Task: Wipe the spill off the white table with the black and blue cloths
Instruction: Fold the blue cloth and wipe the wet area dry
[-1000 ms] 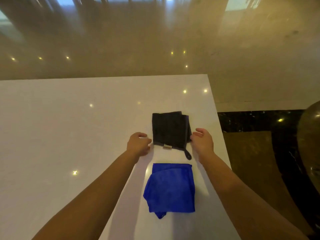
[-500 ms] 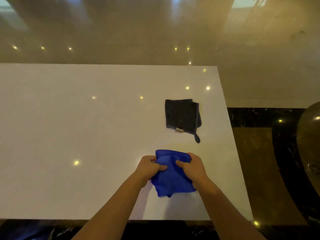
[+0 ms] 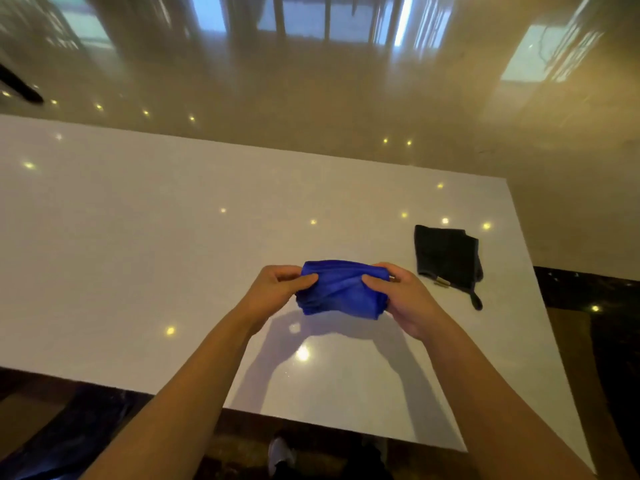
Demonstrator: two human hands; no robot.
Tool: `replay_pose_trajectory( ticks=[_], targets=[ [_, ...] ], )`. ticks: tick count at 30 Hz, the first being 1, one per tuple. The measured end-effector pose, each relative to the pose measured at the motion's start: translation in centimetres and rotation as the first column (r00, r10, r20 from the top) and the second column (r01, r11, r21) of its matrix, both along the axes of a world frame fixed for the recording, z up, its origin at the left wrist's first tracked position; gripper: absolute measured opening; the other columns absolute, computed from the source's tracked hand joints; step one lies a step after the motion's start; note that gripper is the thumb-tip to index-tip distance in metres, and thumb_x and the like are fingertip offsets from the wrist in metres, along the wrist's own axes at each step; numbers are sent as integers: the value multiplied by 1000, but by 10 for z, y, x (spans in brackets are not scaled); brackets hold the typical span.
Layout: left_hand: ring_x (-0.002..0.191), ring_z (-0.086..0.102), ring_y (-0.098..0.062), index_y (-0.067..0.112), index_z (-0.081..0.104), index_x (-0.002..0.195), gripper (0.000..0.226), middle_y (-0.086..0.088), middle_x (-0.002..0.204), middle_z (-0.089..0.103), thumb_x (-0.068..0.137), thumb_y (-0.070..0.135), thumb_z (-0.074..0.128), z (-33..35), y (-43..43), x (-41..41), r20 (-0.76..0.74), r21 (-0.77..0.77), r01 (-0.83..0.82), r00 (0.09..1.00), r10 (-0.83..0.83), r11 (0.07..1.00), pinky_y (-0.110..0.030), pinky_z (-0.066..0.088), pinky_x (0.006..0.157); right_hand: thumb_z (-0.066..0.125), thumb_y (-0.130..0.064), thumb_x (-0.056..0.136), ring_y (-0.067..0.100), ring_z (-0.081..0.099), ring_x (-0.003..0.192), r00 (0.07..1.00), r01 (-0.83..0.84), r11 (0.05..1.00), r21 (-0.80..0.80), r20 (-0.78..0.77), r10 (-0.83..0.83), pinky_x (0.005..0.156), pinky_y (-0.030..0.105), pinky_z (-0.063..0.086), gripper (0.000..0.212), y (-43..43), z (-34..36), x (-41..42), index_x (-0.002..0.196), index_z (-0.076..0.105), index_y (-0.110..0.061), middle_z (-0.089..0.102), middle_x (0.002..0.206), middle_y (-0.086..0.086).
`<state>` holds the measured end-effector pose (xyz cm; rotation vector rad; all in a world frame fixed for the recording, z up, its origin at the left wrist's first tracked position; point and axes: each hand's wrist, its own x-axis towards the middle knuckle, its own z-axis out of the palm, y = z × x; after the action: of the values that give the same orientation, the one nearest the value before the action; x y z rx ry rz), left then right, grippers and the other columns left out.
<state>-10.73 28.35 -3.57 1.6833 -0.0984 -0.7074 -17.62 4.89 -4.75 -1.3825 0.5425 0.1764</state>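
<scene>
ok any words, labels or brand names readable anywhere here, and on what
None can be read.
black cloth: a small pale tag at its near edge, too small and blurred to read.
blue cloth, held bunched between the left hand and right hand: no label shows.
white table: only light reflections, no print.

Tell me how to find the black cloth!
Look at the white table, near its right edge. The black cloth lies flat there, folded, with a small loop at its near corner. Unlike the blue cloth, no hand holds it.
</scene>
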Motion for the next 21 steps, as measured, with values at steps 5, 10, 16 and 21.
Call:
replay_pose_trajectory(
  ticks=[5, 10, 16, 21],
  targets=[
    [90, 71, -19, 10, 79, 95, 22, -12, 96, 77, 90, 29, 67, 16, 26, 22, 106, 22, -43, 994, 40, 999, -26, 58, 81, 76, -15, 90, 15, 75, 87, 986, -59, 975, -214, 142, 91, 71, 25, 61, 11, 18, 25, 18, 97, 75, -24, 78, 93, -1],
    [106, 66, -31, 6, 68, 111, 30, -11, 113, 70, 94, 30, 63, -44, 40, 19, -139, 223, -56, 986, 89, 973, -40, 56, 88, 70, -19, 96, 30, 68, 109, 983, -122, 898, -422, -177, 50, 95, 44, 59, 27, 50, -30, 20, 122, 64, -19, 70, 121, 10],
    [122, 54, -32, 6, 55, 131, 41, -17, 135, 59, 95, 26, 57, -120, 90, 7, 289, 614, -292, 948, 135, 733, -36, 41, 100, 54, -42, 99, 34, 39, 144, 988, -146, 478, -866, -102, 116, 119, 48, 33, 59, 104, -91, -21, 153, 43, -21, 41, 159, 13],
    [151, 8, -38, 14, 21, 154, 74, -17, 164, 14, 96, 59, 31, -157, 117, 16, 414, 851, -318, 896, -162, 418, -47, 9, 121, 13, -80, 92, 37, -21, 155, 850, -441, 165, -882, -353, 390, 119, 66, -15, 74, 140, -145, -1, 159, 4, -50, -17, 171, 0]
  ],
)
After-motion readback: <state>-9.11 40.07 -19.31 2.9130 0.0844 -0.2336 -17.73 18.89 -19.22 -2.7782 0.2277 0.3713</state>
